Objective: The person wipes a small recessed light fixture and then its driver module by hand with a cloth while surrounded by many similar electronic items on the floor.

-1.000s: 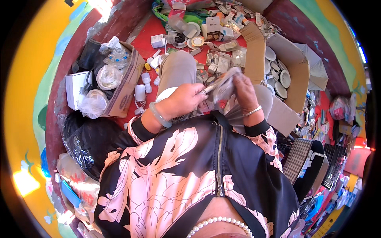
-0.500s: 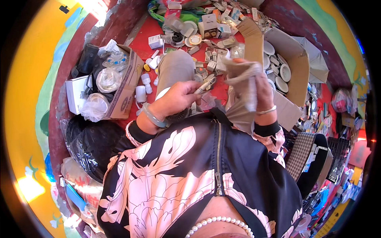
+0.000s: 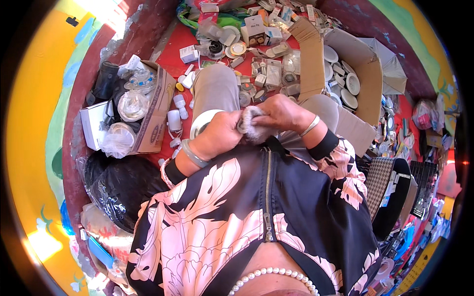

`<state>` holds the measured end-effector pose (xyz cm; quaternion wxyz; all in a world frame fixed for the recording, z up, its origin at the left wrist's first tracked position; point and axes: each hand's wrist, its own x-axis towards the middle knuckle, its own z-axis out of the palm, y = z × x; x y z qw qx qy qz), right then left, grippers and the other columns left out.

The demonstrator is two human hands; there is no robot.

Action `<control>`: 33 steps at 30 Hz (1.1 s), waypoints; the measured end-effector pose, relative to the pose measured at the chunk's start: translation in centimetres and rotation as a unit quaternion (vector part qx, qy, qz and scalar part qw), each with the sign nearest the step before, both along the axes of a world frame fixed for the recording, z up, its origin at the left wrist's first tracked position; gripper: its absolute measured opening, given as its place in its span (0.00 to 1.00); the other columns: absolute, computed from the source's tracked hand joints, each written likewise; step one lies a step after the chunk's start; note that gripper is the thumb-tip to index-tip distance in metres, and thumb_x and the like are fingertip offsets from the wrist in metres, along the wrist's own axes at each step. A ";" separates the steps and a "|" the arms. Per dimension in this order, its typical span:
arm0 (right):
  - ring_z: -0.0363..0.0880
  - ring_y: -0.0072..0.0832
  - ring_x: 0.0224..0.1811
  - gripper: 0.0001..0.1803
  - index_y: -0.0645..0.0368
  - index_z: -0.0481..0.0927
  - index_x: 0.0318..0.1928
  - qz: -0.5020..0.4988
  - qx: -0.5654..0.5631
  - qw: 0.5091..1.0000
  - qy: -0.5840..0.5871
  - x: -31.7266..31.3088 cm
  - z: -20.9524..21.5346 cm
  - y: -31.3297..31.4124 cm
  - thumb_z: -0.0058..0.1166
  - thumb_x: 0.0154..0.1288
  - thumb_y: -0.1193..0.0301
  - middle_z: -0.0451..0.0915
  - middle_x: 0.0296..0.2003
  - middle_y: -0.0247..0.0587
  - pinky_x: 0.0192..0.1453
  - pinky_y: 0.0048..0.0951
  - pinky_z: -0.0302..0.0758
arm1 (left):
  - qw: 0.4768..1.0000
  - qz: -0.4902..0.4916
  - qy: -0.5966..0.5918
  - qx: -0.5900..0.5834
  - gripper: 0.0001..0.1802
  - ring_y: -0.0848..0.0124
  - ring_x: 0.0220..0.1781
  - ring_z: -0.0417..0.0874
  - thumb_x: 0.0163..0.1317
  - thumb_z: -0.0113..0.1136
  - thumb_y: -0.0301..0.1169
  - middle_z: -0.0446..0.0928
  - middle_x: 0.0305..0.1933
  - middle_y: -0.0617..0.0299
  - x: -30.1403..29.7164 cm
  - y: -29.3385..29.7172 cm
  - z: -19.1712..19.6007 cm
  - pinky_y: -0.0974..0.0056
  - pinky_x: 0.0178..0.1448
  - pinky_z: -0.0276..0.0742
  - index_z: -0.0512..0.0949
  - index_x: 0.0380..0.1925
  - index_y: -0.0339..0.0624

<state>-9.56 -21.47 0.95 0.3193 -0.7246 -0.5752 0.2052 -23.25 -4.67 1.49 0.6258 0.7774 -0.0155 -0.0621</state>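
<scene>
Both hands meet over my lap, at a bunched grey-beige cloth (image 3: 256, 129). My left hand (image 3: 221, 133) is closed in a fist at the cloth's left end; what lies inside its fingers is hidden. From the right, my right hand (image 3: 285, 116) grips the cloth, fingers pressed into its folds. A white round rim (image 3: 201, 122) shows on my left leg, partly covered by the left hand. Small light fittings and boxed parts lie on the red cloth just beyond my hands, among them a clear plastic pack (image 3: 269, 73).
At the left stands a carton (image 3: 157, 111) of bagged parts, with a black plastic bag (image 3: 113, 185) nearer me. A larger open carton (image 3: 366, 81) holds white round lamps at the right. White bulbs (image 3: 180, 103) lie by my left knee. A maroon wall (image 3: 74, 128) edges the space.
My right hand has brought the cloth left and down to my left hand. The small whitish piece seen in my left hand before is now out of sight.
</scene>
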 end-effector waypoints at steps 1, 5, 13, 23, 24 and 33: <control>0.73 0.48 0.23 0.23 0.61 0.78 0.29 0.001 0.010 0.999 0.033 0.5 -0.1 -0.6 0.53 0.60 0.51 0.75 0.22 0.54 0.29 0.41 0.70 | 0.998 -0.004 0.057 -0.017 0.10 0.75 0.25 0.80 0.53 0.52 0.19 0.79 0.25 0.58 0.0 0.2 0.2 0.70 0.34 0.75 0.77 0.36 0.34; 0.70 0.40 0.21 0.17 0.61 0.78 0.33 -0.044 -0.043 0.995 0.085 2.4 -0.3 -3.1 0.56 0.60 0.58 0.72 0.21 0.50 0.29 0.36 0.70 | 0.995 0.011 0.084 -0.055 0.08 0.78 0.24 0.80 0.59 0.55 0.23 0.80 0.26 0.61 0.0 0.5 0.7 0.73 0.30 0.73 0.76 0.36 0.30; 0.75 0.31 0.36 0.15 0.62 0.76 0.43 0.005 0.023 0.994 0.104 3.8 0.1 -5.7 0.56 0.58 0.67 0.76 0.31 0.40 0.44 0.29 0.71 | 0.982 0.009 0.105 -0.156 0.08 0.78 0.25 0.78 0.61 0.54 0.23 0.79 0.31 0.58 -0.3 1.7 -0.2 0.75 0.32 0.75 0.75 0.38 0.29; 0.75 0.33 0.33 0.10 0.60 0.77 0.39 -0.070 0.035 0.989 0.124 1.7 2.1 -5.2 0.53 0.59 0.68 0.77 0.27 0.41 0.42 0.32 0.71 | 0.978 -0.059 0.092 -0.178 0.10 0.80 0.29 0.77 0.65 0.52 0.29 0.77 0.27 0.64 0.9 1.2 0.9 0.76 0.34 0.73 0.75 0.39 0.32; 0.76 0.37 0.33 0.10 0.60 0.77 0.39 -0.053 0.049 0.996 0.046 1.6 2.3 -4.9 0.53 0.59 0.68 0.77 0.27 0.42 0.42 0.33 0.71 | 0.981 -0.070 0.077 -0.165 0.10 0.81 0.29 0.76 0.66 0.51 0.30 0.76 0.26 0.65 1.2 0.8 1.4 0.76 0.34 0.72 0.75 0.39 0.33; 0.74 0.45 0.40 0.14 0.62 0.75 0.42 -0.020 -0.005 0.996 0.088 0.8 3.1 -4.2 0.52 0.61 0.65 0.77 0.35 0.46 0.46 0.36 0.70 | 0.987 -0.099 0.057 -0.112 0.11 0.84 0.22 0.62 0.68 0.48 0.34 0.67 0.21 0.72 2.2 -0.1 1.2 0.76 0.25 0.58 0.74 0.33 0.38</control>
